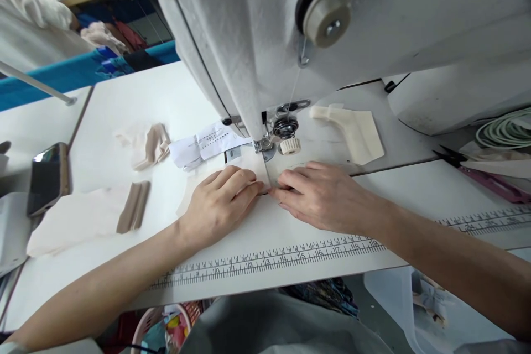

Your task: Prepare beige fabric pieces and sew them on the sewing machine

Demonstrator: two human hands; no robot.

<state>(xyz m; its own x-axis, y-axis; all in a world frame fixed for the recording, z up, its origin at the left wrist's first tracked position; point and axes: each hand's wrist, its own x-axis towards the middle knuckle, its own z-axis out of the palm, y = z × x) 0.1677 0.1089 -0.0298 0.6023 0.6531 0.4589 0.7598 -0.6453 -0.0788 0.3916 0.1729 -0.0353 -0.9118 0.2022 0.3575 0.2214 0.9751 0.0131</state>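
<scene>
A pale cream fabric piece [258,166] lies on the sewing machine bed, its far end at the presser foot [262,145]. My left hand [222,202] rests on it, fingers curled and pressed together, with the thumb and forefinger at its near right edge. From the other side, my right hand [321,193] pinches the same edge between bent fingers, close to my left fingertips. What lies under both palms is hidden. Left of the needle area is a white paper strip [207,145] with printed marks. A cream cut piece [357,131] lies right of the foot.
The sewing machine head [232,27] hangs over the work. Folded fabric pieces [83,215] and a phone [48,177] lie at left. A printed ruler [265,260] runs along the front edge. Purple-handled snips [485,177] lie at right. Another person's sleeve [37,5] shows at upper left.
</scene>
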